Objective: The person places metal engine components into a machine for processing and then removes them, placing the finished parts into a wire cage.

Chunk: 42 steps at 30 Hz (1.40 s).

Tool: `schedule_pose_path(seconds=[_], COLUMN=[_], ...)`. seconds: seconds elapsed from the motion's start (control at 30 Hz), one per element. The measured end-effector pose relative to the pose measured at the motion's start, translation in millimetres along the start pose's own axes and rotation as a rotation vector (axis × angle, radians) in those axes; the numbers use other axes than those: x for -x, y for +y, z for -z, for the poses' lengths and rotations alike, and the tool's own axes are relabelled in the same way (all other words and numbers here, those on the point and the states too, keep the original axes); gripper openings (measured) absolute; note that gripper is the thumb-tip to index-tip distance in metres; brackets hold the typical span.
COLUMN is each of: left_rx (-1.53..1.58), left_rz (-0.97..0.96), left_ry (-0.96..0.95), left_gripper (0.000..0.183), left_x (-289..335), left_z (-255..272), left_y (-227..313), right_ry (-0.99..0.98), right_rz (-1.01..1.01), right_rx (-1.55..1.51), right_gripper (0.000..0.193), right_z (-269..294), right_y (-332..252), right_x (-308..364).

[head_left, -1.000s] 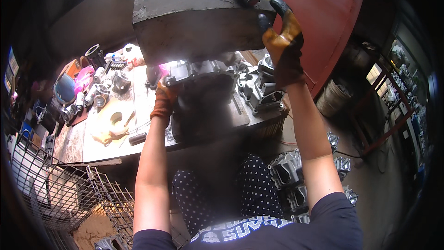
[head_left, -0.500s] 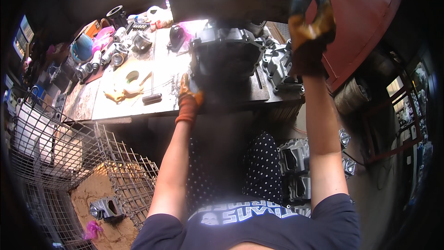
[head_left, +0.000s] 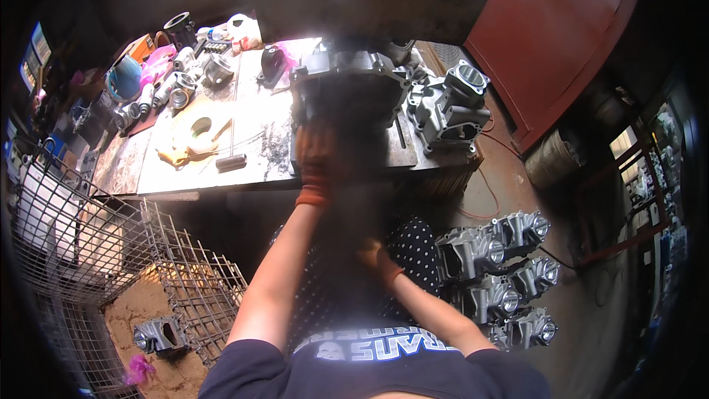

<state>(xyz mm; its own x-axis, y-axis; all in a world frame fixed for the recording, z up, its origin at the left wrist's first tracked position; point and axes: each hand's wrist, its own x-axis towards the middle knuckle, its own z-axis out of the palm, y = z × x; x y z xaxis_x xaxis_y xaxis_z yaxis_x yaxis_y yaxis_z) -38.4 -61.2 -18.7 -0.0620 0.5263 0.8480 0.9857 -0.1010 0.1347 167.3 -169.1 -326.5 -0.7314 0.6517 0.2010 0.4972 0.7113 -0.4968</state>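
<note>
A large grey metal casting (head_left: 351, 89) stands on the near part of the workbench, its middle dark and blurred. My left hand (head_left: 316, 149), in an orange and yellow work glove, is at its near lower side. Its fingers look stretched out toward the casting; whether they touch it is unclear. My right hand (head_left: 375, 257), gloved alike, is low over my lap beside the dotted trousers, its fingers lost in shadow and blur. Right of the large casting sits another silver casting (head_left: 449, 107) with round openings.
A dark heavy block (head_left: 362, 4) overhangs the bench (head_left: 255, 114). On the left lie a hammer (head_left: 231, 162), a tape roll (head_left: 201, 135) and several metal parts. A wire cage (head_left: 81, 251) stands lower left. Several silver castings (head_left: 491, 299) stand on the floor right, below a red panel (head_left: 550, 37).
My right hand has come down from beside the dark block to my lap. My left hand has shifted right, from the large casting's left side to its near side.
</note>
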Motion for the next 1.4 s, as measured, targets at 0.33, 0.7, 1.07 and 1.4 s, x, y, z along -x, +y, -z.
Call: schedule_pose_path(seconds=[0.33,0.7,1.07,1.4], left_rx=[0.021,-0.130,-0.123,-0.071], left_rz=[0.134,-0.030,-0.019,-0.043], left_ry=[-0.540,-0.458,-0.406,-0.386], left_gripper=[0.080,0.063,0.061,0.062], left_x=[-24.2,2.3,4.2,-3.7], left_z=[-68.3,-69.1,-77.8,-67.3], left_y=[18.1,-0.1,4.2,8.0], right_ry=[-0.091,-0.214,-0.253,-0.368], right_rz=[-0.783,-0.823,-0.766,-0.825], right_rx=[-0.698,-0.575,-0.631,-0.601], right_gripper=[0.042,0.044,0.035,0.037], right_z=[22.3,67.8,56.2,77.1], right_y=[-43.5,-74.7,-65.7,-76.9], right_x=[37.3,23.2,29.6,24.7])
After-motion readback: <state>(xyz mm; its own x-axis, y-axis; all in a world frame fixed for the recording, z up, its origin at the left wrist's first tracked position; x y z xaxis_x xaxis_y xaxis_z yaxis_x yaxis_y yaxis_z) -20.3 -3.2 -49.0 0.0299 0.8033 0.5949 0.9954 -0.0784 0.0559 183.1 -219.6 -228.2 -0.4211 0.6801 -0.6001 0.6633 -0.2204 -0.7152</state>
